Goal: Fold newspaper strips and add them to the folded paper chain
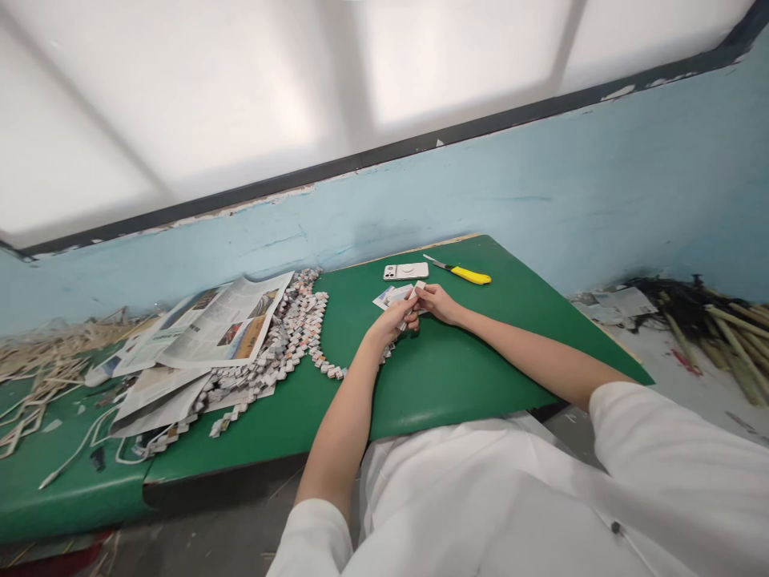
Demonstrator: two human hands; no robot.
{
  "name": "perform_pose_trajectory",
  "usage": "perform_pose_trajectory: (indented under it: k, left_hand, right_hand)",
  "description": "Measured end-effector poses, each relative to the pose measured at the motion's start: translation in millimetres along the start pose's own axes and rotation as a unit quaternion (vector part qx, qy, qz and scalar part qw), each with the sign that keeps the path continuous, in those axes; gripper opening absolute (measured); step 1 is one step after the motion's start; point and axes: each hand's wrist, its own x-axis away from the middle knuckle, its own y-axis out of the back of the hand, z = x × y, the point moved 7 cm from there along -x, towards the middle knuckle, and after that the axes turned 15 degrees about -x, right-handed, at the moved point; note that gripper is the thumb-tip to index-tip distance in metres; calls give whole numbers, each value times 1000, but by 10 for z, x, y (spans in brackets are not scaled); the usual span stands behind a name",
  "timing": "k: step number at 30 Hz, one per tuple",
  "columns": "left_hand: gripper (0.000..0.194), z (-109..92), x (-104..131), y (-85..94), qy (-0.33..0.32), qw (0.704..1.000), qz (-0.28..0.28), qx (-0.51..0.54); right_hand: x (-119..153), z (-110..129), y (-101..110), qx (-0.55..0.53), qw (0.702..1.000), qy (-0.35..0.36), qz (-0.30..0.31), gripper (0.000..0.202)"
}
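Note:
My left hand point(393, 319) and my right hand point(437, 302) meet over the green table point(444, 369), both pinching a small folded strip of printed paper point(413, 293). A long chain of folded newspaper links point(288, 336) runs from under my left hand to a heap at the left. A few cut paper pieces point(389, 295) lie just beyond my fingers.
A white phone point(406, 271) and a yellow-handled utility knife point(465, 273) lie at the table's far edge by the blue wall. Open newspapers point(222, 324) cover the left. Thin paper sticks point(36, 369) lie far left; bamboo stalks point(733, 336) lie on the floor right.

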Motion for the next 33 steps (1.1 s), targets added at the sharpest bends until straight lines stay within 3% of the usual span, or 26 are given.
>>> perform_pose_trajectory:
  k: [4,21,26,33]
  left_hand:
    - [36,-1,-3,6,-1,1000,-2,1]
    - [44,-7,12,-40,-10,999,13,-44]
    - [47,25,18,-104,4,998,43,-49]
    - [47,8,32,-52,13,999,21,-45]
  right_hand:
    - [-8,-9,-16,-4,1000,-1,15,51]
    - [-40,24,89,83,995,50,-34,58]
    - [9,80,56,98,993,59,-41,63]
    - [-32,77,86,133,987,79,-36,59]
